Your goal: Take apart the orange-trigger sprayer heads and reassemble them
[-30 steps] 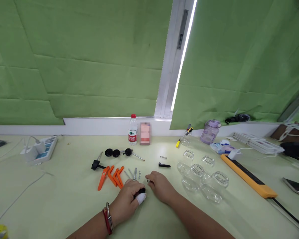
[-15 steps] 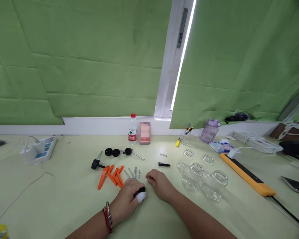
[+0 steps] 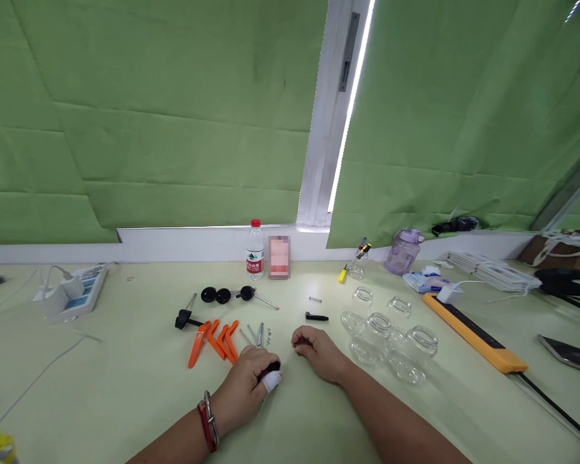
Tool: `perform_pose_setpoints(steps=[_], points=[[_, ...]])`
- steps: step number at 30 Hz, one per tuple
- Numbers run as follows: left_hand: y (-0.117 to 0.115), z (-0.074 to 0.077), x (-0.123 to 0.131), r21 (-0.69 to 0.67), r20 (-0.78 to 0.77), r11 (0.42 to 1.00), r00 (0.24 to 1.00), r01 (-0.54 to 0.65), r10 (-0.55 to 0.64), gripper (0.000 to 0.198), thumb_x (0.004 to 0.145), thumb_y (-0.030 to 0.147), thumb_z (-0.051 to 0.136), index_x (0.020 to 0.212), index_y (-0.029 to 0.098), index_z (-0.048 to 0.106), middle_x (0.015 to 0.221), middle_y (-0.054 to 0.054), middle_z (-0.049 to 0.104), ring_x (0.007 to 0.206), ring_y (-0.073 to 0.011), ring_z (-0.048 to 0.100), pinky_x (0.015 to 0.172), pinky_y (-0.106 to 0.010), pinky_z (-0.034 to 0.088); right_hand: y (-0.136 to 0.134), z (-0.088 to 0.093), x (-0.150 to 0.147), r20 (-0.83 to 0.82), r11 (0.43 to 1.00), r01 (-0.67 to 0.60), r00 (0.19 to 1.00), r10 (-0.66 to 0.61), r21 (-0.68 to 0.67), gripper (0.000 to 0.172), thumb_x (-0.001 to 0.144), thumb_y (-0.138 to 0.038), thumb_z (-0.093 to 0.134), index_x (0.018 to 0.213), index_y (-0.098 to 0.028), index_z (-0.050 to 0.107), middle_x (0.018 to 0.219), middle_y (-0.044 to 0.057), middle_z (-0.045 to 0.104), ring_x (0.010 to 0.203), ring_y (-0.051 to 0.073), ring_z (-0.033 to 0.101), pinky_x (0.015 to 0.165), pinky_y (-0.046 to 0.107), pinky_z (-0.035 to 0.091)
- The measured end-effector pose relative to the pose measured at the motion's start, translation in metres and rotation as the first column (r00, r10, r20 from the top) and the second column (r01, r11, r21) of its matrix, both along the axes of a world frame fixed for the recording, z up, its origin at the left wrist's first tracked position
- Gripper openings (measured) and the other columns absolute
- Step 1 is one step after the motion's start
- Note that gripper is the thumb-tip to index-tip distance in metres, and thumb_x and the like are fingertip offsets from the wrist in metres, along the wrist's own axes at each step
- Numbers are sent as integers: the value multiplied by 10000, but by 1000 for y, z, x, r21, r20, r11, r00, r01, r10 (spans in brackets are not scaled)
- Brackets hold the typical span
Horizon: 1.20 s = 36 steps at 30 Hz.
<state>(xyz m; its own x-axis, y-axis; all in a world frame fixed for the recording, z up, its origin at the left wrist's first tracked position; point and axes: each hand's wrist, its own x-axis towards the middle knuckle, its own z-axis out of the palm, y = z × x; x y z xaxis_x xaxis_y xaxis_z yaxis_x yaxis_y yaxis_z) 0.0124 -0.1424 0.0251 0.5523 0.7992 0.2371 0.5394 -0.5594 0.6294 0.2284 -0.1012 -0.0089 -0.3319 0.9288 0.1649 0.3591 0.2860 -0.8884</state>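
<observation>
My left hand (image 3: 251, 381), a white wrap on its thumb, is closed around a black rounded part (image 3: 272, 367) that the fingers mostly cover. To its right, my right hand (image 3: 318, 351) is pinched low over the table, and whatever sits between its fingertips is too small to name. Several orange levers (image 3: 221, 340) lie left of my left hand. Just beyond its fingers are metal rods (image 3: 260, 335) and tiny metal pieces (image 3: 269, 336). Past my right hand lie a black pen-shaped part (image 3: 316, 316) and a small spring (image 3: 315, 299).
Clear bottles (image 3: 408, 367) cluster right of my right hand. Black round knobs (image 3: 223, 296) and a black part with a rod (image 3: 183, 318) lie further back left. At the back stand a water bottle (image 3: 255, 254) and a purple bottle (image 3: 403, 252). An orange power strip (image 3: 478, 335) lies right.
My right hand has shifted slightly to the right, away from my left hand. The left hand keeps its hold on the black part. The whole view has moved a little.
</observation>
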Motion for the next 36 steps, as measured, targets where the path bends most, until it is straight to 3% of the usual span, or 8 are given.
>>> perform_pose_setpoints(steps=[36], points=[[-2,2,0,-2,-9,1000,1000,-1,1,143,853,245,454,857,204,591,814,-39,606,826,-201,498,781,-321,404,1,-3,8,-183,989,-82,981,58,-122,115,700,-137,529,794,-182,577,763,8,615,719,136,547,713,276,426]])
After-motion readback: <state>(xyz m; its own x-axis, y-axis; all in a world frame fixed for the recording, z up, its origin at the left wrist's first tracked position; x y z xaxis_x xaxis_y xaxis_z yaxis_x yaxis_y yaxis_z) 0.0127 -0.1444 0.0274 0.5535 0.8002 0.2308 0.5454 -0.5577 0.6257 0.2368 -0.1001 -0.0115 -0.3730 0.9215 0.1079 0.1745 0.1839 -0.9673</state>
